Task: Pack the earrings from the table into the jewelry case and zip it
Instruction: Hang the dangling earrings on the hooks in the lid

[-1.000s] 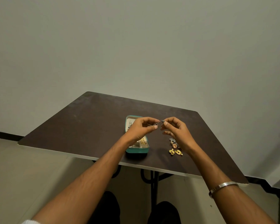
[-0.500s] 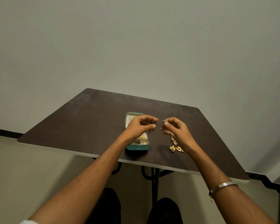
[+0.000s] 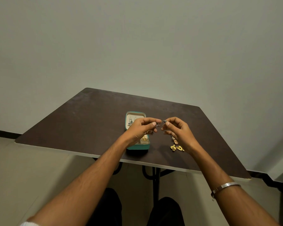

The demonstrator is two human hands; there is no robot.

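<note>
Both hands have drawn slightly apart since half a second ago, when their fingertips met over one small dark piece; now a gap shows between them. Her or his left hand (image 3: 140,128) pinches a tiny dark earring part (image 3: 157,124) between thumb and forefinger, and the right hand (image 3: 176,128) pinches another small bit (image 3: 164,121), perhaps the back of that earring, though it is too small to be sure. They hover above the bench (image 3: 88,121), just over the near right edge of the jewelry case (image 3: 129,128).

That teal case lies open, with a pair of earrings hung in its far section and some gold pieces in the near compartments, partly hidden by the left wrist. So the packing looks well begun but not finished. On the bench beside the case lie two gold flower earrings (image 3: 177,147) and a pinkish drop earring (image 3: 175,140); another may be hidden under the right hand. Those, the piece in hand, and the zipping remain.
</note>
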